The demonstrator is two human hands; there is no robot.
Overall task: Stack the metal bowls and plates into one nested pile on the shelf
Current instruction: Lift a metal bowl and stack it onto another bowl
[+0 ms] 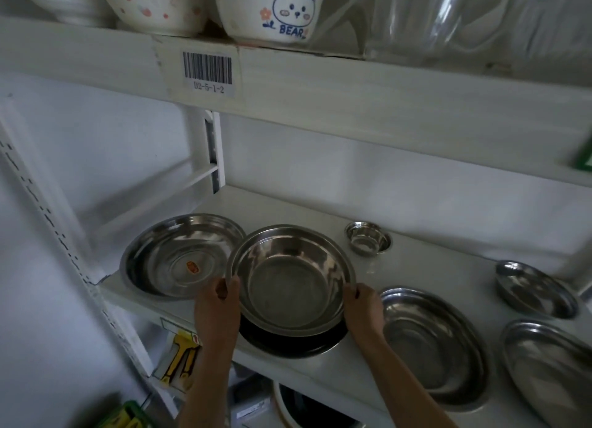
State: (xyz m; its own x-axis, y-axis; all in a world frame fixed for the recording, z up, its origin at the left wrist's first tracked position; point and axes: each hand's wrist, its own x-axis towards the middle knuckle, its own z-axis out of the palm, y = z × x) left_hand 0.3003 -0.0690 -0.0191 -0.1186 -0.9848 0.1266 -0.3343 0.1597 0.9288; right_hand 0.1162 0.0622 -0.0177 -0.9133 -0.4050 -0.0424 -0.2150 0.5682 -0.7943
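While my left hand (217, 302) and right hand (363, 306) pinch the round shiny steel bowl (291, 280) by its rim, 1 wide stickered steel basin (179, 254) sits just left.

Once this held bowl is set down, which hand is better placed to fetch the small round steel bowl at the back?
Right hand: the small round steel bowl sits on its side, beyond it.

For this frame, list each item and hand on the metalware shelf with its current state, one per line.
held bowl: upright, gripped at both sides, over a darker dish beneath.
left hand: grip closed on held bowl's left rim.
right hand: grip closed on its right rim.
large basin: upright, empty, sticker inside, apart.
small bowl: upright, alone at back.
oval plate: flat, unstacked.
right-side dishes: separate, unstacked.
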